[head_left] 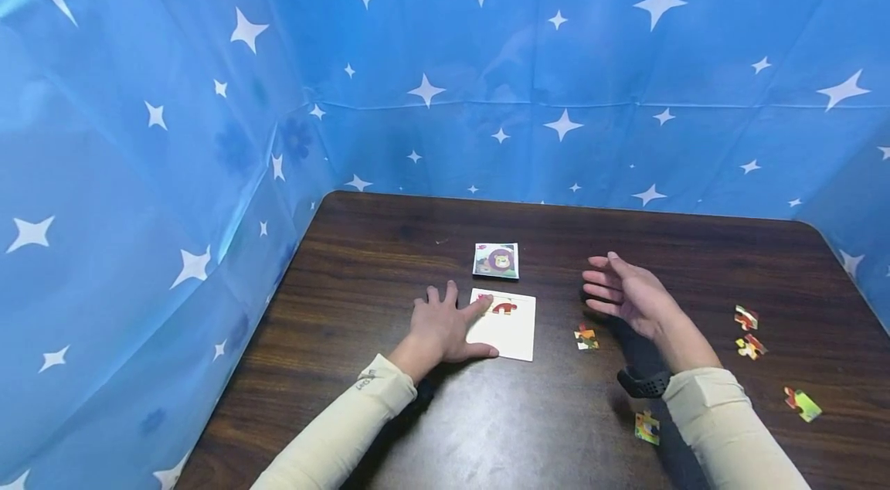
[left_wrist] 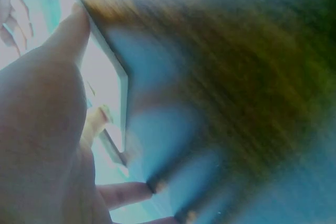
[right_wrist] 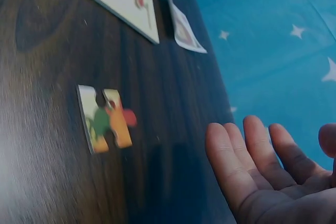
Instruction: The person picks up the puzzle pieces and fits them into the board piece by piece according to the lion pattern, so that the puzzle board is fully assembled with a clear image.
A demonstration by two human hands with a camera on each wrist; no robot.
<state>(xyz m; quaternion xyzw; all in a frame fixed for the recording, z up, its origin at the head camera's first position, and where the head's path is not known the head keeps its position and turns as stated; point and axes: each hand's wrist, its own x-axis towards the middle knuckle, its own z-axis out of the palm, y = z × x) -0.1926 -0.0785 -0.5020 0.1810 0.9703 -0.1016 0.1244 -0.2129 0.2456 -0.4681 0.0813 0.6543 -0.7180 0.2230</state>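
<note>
My left hand [head_left: 441, 324] lies spread at the left side of a square white puzzle board [head_left: 511, 339]. Its index fingertip touches the top part, where red-patterned jigsaw pieces [head_left: 505, 307] lie, partly hidden by that finger; the thumb is at the lower edge. The right hand [head_left: 636, 293] hovers over the table to the right of the board, palm turned inward, fingers extended and holding nothing. Nearest to it is an orange and green jigsaw piece [right_wrist: 107, 121] lying flat on the wood. A small card with a lion picture [head_left: 497, 261] is just beyond the board.
More loose pieces lie on the right of the dark wooden table [head_left: 389, 243]: a red and white piece [head_left: 746, 318], a yellow piece [head_left: 751, 346], a green piece [head_left: 803, 403] and another piece [head_left: 647, 427] beside the right sleeve. Blue star-patterned cloth [head_left: 445, 34] hangs behind and left.
</note>
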